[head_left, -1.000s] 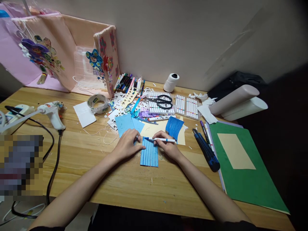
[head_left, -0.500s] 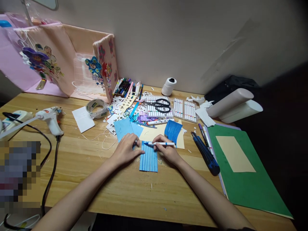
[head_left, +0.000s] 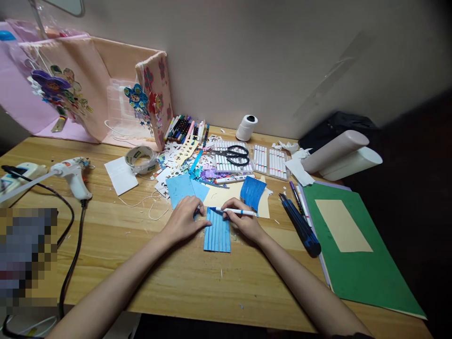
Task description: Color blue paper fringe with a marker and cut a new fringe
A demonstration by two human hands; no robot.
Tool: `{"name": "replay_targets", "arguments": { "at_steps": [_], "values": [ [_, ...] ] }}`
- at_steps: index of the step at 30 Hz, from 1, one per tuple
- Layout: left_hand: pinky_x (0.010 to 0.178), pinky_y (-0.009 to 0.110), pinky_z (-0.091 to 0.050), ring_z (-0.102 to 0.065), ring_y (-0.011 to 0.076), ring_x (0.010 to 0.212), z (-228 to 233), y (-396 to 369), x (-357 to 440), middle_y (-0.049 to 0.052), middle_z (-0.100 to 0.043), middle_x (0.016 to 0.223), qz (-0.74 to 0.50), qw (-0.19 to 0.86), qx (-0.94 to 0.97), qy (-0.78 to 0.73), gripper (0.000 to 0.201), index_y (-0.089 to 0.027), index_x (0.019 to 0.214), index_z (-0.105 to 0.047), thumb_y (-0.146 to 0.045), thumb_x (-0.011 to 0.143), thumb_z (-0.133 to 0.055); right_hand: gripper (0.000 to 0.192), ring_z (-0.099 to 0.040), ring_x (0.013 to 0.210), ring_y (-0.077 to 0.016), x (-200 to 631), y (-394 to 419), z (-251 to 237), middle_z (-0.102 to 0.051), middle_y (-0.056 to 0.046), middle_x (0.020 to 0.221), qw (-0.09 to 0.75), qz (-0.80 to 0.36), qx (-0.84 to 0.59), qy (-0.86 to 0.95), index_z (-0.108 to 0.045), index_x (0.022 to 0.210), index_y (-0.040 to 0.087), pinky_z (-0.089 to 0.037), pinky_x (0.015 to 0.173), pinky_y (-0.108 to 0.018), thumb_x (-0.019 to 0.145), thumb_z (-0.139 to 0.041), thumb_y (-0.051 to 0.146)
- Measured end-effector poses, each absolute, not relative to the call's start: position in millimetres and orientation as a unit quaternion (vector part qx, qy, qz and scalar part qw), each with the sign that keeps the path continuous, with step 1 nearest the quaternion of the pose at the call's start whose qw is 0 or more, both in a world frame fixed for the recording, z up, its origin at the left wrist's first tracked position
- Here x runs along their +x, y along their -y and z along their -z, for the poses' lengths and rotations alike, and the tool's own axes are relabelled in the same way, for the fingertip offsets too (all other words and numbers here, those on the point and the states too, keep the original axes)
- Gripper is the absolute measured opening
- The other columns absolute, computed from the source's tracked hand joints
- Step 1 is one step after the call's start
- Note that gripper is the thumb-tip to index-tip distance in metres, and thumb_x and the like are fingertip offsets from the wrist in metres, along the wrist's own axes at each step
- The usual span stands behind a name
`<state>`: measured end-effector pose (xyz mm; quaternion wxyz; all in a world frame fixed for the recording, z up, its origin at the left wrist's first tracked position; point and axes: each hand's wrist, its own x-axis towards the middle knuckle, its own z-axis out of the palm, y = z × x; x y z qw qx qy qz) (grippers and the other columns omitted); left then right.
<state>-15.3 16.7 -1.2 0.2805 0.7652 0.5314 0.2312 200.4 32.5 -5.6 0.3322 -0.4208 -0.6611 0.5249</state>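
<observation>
Holding a thin white marker pen (head_left: 235,211), the right hand (head_left: 245,222) curls shut around it. At nine o'clock, the left hand (head_left: 184,219) presses flat and open on a pleated blue paper sheet (head_left: 217,233) lying mid wooden counter (head_left: 197,282). Black scissors (head_left: 233,152) sit at twelve o'clock.

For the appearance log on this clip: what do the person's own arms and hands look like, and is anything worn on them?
Both forearms are bare up to the bottom edge of the picture. The left hand and right hand wear no gloves, and no watch or bracelet shows at either wrist. No ring can be made out at this size. Only dark clothing shows at the frame's bottom edge.
</observation>
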Motion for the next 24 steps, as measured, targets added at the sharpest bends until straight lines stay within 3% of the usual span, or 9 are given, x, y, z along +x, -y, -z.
{"name": "replay_targets", "arguments": {
  "at_steps": [20, 24],
  "values": [
    [0.068, 0.032, -0.037, -0.05, 0.0215, 0.08, 1.6, -16.8, -15.6, 0.002, -0.058, 0.082, -0.224, 0.28, 0.763, -0.538, 0.032, -0.021, 0.078, -0.05, -0.04, 0.068, -0.074, 0.012, -0.062, 0.07, -0.0164, 200.8, -31.1, 12.2, -0.063, -0.002, 0.073, 0.356, -0.525, -0.423, 0.647, -0.058, 0.091, 0.019, -0.048, 0.067, -0.03, 0.088, -0.05, 0.027],
    [0.069, 0.033, -0.038, -0.05, 0.0215, 0.08, 1.9, -16.7, -15.9, 0.002, -0.058, 0.083, -0.224, 0.273, 0.768, -0.533, 0.033, -0.021, 0.077, -0.049, -0.041, 0.069, -0.074, 0.019, -0.06, 0.09, -0.0207, 201.2, -29.4, 9.7, -0.066, -0.006, 0.096, 0.367, -0.403, -0.42, 0.726, -0.058, 0.103, 0.023, -0.044, 0.082, -0.037, 0.093, -0.042, 0.025]
  ]
}}
